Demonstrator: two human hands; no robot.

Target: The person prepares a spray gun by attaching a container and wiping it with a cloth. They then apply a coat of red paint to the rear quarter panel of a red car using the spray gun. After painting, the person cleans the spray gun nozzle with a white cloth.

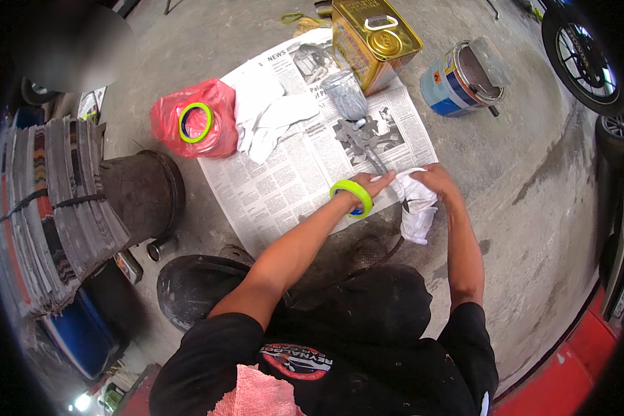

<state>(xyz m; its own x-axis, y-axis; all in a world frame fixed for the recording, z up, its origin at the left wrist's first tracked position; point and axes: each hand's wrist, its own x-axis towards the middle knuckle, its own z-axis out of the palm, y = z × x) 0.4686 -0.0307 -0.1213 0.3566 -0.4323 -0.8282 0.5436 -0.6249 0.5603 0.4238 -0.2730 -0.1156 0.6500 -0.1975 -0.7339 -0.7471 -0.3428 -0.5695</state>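
Note:
My left hand (374, 186) reaches over the newspaper's near right corner, its fingers closed at the near end of a slim grey stick-like tool (377, 162). Whether it also pinches the cloth beside it is hard to make out. A lime-green tape roll (340, 187) hangs around my left wrist like a bracelet. My right hand (437, 182) is closed on a bunched white cloth (416, 216), which droops toward my knees. A dark hose-like line (396, 247) shows below the cloth. Just beyond the tool stands a clear cup (347, 98) smeared with grey.
Newspaper sheets (263, 187) cover the concrete floor. On them are white cloths (274, 114), a red plastic bag (218, 104) topped by a lime-green tape ring (182, 123), and a gold tin (388, 62). An opened paint can (451, 87) stands right; bundled newspapers (55, 215) are left.

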